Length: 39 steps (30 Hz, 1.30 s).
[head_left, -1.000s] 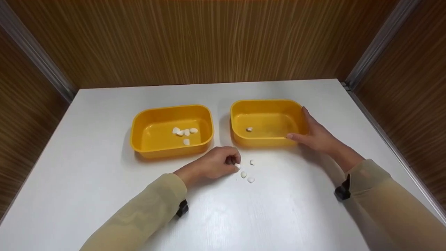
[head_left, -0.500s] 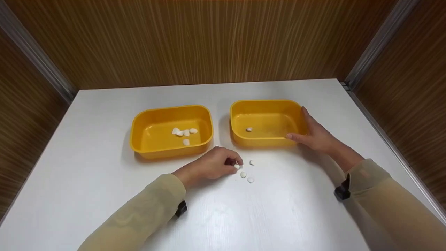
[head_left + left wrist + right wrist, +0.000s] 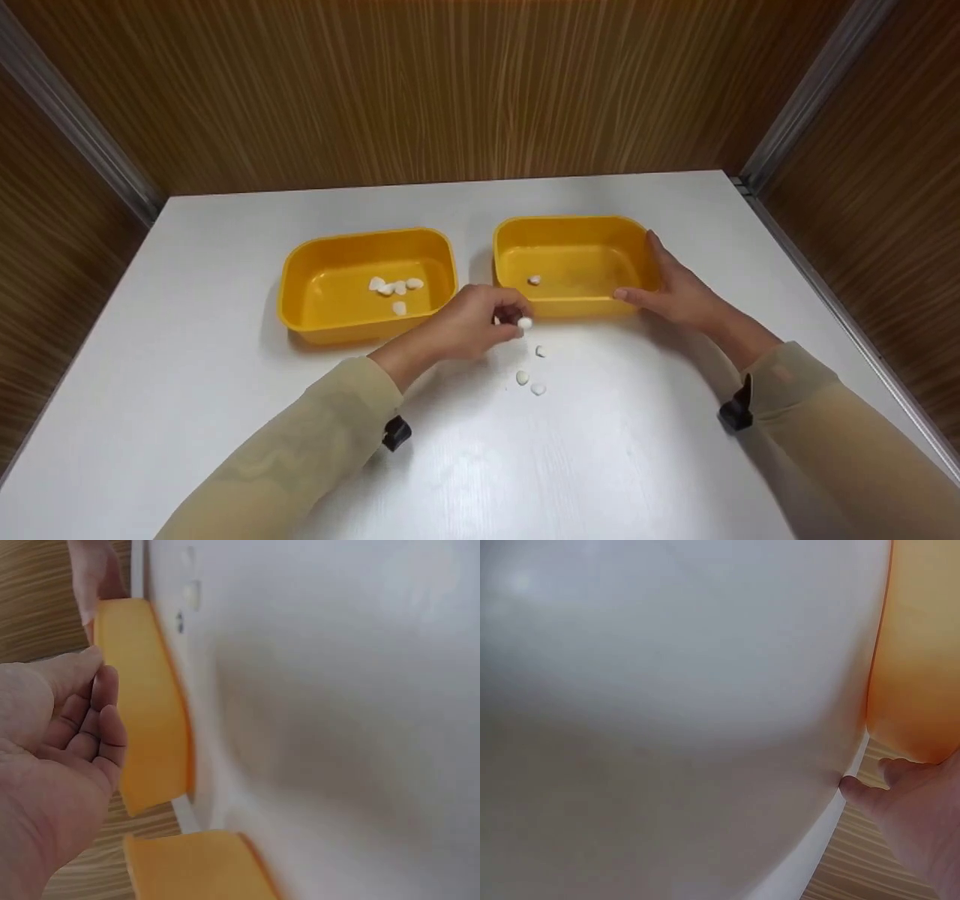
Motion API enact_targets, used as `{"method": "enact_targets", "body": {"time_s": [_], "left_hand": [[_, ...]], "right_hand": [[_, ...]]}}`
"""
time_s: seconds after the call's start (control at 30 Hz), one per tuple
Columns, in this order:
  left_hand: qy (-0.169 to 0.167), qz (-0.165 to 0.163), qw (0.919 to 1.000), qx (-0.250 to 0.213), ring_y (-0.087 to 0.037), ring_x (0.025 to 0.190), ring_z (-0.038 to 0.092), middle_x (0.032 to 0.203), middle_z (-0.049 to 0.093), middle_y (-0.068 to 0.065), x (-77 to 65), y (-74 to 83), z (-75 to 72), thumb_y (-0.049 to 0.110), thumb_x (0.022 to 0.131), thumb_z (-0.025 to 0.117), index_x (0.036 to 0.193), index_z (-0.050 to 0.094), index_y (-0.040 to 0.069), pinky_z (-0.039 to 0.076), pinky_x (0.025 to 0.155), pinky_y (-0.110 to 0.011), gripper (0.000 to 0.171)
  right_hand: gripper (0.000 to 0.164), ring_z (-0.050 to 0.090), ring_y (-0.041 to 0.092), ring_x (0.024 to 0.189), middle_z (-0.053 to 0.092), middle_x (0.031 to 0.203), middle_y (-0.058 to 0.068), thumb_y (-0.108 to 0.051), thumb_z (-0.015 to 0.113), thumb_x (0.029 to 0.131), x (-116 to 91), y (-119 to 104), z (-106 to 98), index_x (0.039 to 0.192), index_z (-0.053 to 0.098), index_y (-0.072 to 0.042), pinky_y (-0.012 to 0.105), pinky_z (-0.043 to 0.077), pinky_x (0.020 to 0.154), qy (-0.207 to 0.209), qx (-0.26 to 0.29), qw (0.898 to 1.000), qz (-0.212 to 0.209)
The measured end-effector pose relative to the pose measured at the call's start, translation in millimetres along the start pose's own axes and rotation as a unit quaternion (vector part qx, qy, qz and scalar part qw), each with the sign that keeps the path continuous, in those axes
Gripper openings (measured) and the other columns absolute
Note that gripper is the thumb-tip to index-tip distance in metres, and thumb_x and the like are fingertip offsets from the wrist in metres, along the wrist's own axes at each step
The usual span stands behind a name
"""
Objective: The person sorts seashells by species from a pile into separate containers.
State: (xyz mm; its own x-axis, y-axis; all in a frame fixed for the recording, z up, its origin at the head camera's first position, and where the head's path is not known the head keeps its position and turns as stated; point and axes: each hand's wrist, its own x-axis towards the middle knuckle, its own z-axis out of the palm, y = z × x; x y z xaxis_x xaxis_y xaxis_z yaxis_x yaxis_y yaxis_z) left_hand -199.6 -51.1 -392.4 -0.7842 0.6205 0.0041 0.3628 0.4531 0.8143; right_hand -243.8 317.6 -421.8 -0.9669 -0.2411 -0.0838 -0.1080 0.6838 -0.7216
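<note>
While the left hand [image 3: 472, 326] hangs just off the white tabletop [image 3: 225, 420] with its fingertips pinched narrowly round one small white pebble [image 3: 524, 323], the right hand [image 3: 679, 292] lies with straight fingers along the right wall and near corner of the right-hand yellow rectangular plastic tub [image 3: 574, 304], apparently bracing it so it cannot slide. The pinched pebble sits close before that tub's near wall, lifted clear of the surface rather than resting on it. Inside the tub a single white pebble [image 3: 534, 280] lies near its left end. Three loose white pebbles [image 3: 538, 389] remain on the table just below the left hand, set close together, within easy reach of it. The left-hand yellow rectangular plastic tub [image 3: 300, 319] stands beside the first, apart from it by a narrow gap, and holds a small cluster of white pebbles [image 3: 394, 289] near its middle. From the left wrist view the fingers [image 3: 105, 727] curl inward beside the tub wall, though the pebble itself cannot be made out there.
</note>
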Motion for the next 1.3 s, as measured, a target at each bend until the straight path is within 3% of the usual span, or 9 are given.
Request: {"method": "enact_targets", "body": {"time_s": [0.27,0.47,0.67,0.87,1.0,1.17,1.3], "left_hand": [[0.063,0.002,0.9976,-0.031,-0.017,0.097,0.061,0.106,0.069,-0.001,24.2,15.2,-19.0,0.011,0.101,0.075,0.118,0.073,0.009,0.054,0.084,-0.023,0.017],[0.102,-0.01,0.994,-0.038,-0.017,0.107,0.061,0.116,0.069,0.0,48.2,14.2,-25.0,0.015,0.1,0.076,0.124,0.074,0.01,0.053,0.094,-0.024,0.025],[0.114,-0.025,0.9917,-0.053,-0.016,0.11,0.06,0.117,0.068,0.002,69.2,7.0,-16.8,0.016,0.1,0.077,0.126,0.074,0.012,0.051,0.098,-0.022,0.027],[0.116,-0.039,0.9881,-0.093,-0.019,0.108,0.061,0.113,0.067,0.003,81.8,1.7,-4.4,0.014,0.099,0.078,0.122,0.076,0.014,0.06,0.085,-0.024,0.023],[0.114,-0.03,0.9899,-0.078,-0.017,0.106,0.06,0.112,0.067,0.003,86.3,0.8,-0.8,0.014,0.099,0.077,0.122,0.076,0.014,0.06,0.081,-0.022,0.023],[0.116,0.004,0.9926,-0.036,-0.023,0.113,0.061,0.118,0.068,-0.001,91.6,-0.9,1.7,0.015,0.1,0.077,0.125,0.076,0.009,0.055,0.094,-0.027,0.026],[0.12,0.006,0.9926,-0.019,-0.029,0.122,0.06,0.127,0.067,-0.003,92.0,-2.0,4.7,0.016,0.1,0.077,0.131,0.074,0.008,0.048,0.106,-0.029,0.032]], "right_hand": [[0.125,0.013,0.04,0.161,0.001,0.178,0.012,-0.057,0.077,0.093,0.3,-0.5,-0.1,0.17,-0.013,-0.017,0.064,0.007,0.128,-0.007,-0.014,1.0,0.016],[0.124,0.015,0.039,0.16,0.003,0.178,0.011,-0.057,0.078,0.093,0.3,0.4,0.2,0.17,-0.012,-0.019,0.064,0.008,0.128,-0.005,-0.008,1.0,0.013],[0.119,0.029,0.036,0.151,0.016,0.176,0.01,-0.049,0.08,0.094,0.9,1.3,3.0,0.172,-0.007,-0.025,0.064,0.012,0.128,0.0,0.011,1.0,0.002],[0.117,0.028,0.035,0.152,0.017,0.176,0.009,-0.048,0.08,0.094,2.9,-0.1,5.2,0.172,-0.006,-0.027,0.065,0.011,0.128,0.0,0.008,1.0,0.007],[0.116,0.029,0.035,0.152,0.02,0.175,0.01,-0.047,0.081,0.094,4.5,0.6,4.8,0.172,-0.002,-0.024,0.064,0.014,0.128,0.004,0.004,1.0,-0.006],[0.12,0.023,0.035,0.157,0.01,0.177,0.01,-0.048,0.08,0.094,4.2,3.1,2.1,0.172,-0.008,-0.019,0.062,0.012,0.128,0.007,-0.004,1.0,-0.003],[0.12,0.026,0.035,0.155,0.012,0.177,0.011,-0.046,0.08,0.094,4.8,3.7,1.5,0.172,-0.008,-0.019,0.061,0.013,0.129,0.004,-0.001,1.0,-0.003]]}}
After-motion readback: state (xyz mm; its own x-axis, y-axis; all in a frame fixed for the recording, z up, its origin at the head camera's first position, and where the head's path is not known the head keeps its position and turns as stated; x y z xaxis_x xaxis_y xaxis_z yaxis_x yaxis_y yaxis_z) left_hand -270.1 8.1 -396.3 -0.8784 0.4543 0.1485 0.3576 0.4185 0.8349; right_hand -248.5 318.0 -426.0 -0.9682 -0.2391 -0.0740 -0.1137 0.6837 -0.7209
